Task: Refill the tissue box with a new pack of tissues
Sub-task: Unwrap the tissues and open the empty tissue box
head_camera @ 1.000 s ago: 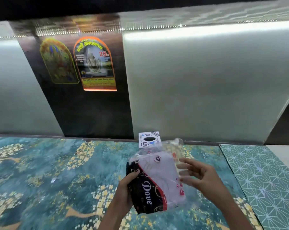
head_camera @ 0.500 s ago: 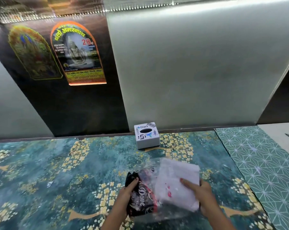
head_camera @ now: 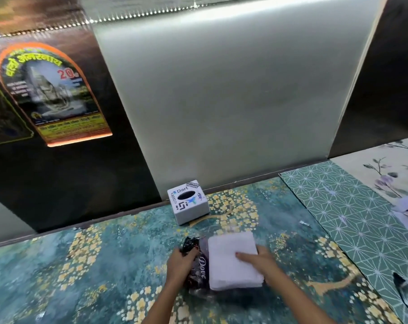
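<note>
Since half a second ago the tissues (head_camera: 233, 260) have slid further out of the wrapper (head_camera: 197, 265) to the right; both now lie low on the mat (head_camera: 81, 265), and the view has tipped down.

Left: your left hand (head_camera: 179, 263) clamps the dark wrapper's closed end, fingers curled round it, wrist coming up from below. Judged purpose: anchor the bag while the stack draws free.

Centre: the white stack lies flat, its left edge still just inside the wrapper mouth.

Right: your right hand (head_camera: 261, 260) grips the stack, thumb pressed on top, fingers under its right edge, hidden.

The box (head_camera: 188, 202) stands well behind, against the wall, slot empty. Likely next: free the stack, fetch the box.
</note>
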A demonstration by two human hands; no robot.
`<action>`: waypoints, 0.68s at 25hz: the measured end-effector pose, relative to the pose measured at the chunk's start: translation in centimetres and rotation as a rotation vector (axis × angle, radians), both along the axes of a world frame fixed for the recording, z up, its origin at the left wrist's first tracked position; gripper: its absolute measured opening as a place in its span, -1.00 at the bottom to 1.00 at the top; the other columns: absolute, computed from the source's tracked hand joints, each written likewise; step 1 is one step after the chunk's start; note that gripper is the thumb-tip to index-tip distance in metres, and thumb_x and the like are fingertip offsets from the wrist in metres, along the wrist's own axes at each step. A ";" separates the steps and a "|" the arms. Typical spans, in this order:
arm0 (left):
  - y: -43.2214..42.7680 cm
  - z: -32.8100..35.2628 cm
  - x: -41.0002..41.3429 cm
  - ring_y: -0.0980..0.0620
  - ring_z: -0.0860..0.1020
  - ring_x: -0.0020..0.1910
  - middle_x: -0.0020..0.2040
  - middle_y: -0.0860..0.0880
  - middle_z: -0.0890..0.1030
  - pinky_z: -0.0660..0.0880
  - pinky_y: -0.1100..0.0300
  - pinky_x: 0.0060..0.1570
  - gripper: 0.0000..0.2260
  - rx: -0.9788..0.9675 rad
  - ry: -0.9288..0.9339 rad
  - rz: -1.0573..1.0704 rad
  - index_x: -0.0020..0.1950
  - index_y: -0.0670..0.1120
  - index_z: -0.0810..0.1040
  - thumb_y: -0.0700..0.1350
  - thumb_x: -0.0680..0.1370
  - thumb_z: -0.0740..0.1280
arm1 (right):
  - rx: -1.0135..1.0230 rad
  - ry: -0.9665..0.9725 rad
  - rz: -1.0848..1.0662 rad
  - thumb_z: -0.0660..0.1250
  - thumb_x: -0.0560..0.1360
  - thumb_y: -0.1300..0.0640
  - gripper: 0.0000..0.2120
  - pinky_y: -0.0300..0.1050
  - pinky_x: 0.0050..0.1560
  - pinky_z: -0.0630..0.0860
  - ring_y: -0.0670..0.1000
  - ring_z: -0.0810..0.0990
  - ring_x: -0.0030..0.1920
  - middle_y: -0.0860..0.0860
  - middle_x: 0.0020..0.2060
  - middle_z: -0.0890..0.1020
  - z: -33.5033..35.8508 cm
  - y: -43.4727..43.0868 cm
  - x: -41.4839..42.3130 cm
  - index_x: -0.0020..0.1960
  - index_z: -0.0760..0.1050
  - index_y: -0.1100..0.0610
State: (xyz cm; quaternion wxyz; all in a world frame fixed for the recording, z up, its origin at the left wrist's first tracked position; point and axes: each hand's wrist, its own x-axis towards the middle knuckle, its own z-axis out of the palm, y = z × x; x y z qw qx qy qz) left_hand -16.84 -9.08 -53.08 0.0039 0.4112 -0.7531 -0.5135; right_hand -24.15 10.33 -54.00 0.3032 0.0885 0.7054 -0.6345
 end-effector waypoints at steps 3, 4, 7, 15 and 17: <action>-1.9 0.9 -2.2 -0.13 0.47 0.17 0.23 -0.18 0.47 0.42 0.06 0.10 -0.53 -0.437 0.064 -0.125 0.25 -0.18 0.37 0.00 0.43 0.37 | 0.172 0.059 0.013 0.50 0.26 0.26 -0.67 -0.04 -0.15 0.53 0.13 0.59 -0.14 0.27 0.01 0.65 -1.5 -1.2 -1.3 -0.01 0.56 0.30; -2.6 1.3 -3.3 -0.14 0.43 0.24 0.27 -0.17 0.45 0.40 0.02 0.19 -0.49 -0.564 0.114 -0.202 0.30 -0.18 0.34 -0.03 0.43 0.36 | 0.232 0.072 0.068 0.51 0.25 0.21 -0.63 -0.03 -0.10 0.53 0.14 0.60 -0.09 0.24 0.02 0.64 -1.4 -1.5 -1.9 0.02 0.55 0.28; -4.1 1.9 -7.8 -0.14 0.28 0.39 0.40 -0.14 0.35 0.31 -0.06 0.34 -0.40 -0.831 0.078 -0.518 0.41 -0.14 0.22 -0.05 0.42 0.33 | 0.355 0.071 0.209 0.51 0.23 0.08 -0.46 -0.02 0.01 0.53 0.15 0.57 0.06 0.18 0.11 0.59 -1.3 -1.8 -3.5 0.14 0.48 0.24; -6.3 1.9 -12.3 -0.19 0.38 0.27 0.23 -0.10 0.47 0.39 -0.01 0.19 -0.51 -1.034 -0.278 -0.666 0.23 -0.05 0.39 -0.02 0.33 0.41 | 0.439 0.397 -0.001 0.42 0.38 0.03 -0.45 -0.07 0.11 0.42 0.14 0.48 0.18 0.17 0.23 0.45 0.7 -0.2 -2.4 0.29 0.37 0.19; -6.1 3.6 -11.1 -0.14 0.49 0.04 -0.04 -0.07 0.51 0.42 0.08 -0.08 -0.70 -0.862 -0.059 -0.620 -0.06 -0.08 0.46 -0.11 0.27 0.45 | 0.306 0.549 -0.100 0.40 0.40 0.13 -0.58 -0.09 0.07 0.44 0.11 0.49 0.14 0.13 0.16 0.49 2.7 0.2 -1.5 0.23 0.42 0.15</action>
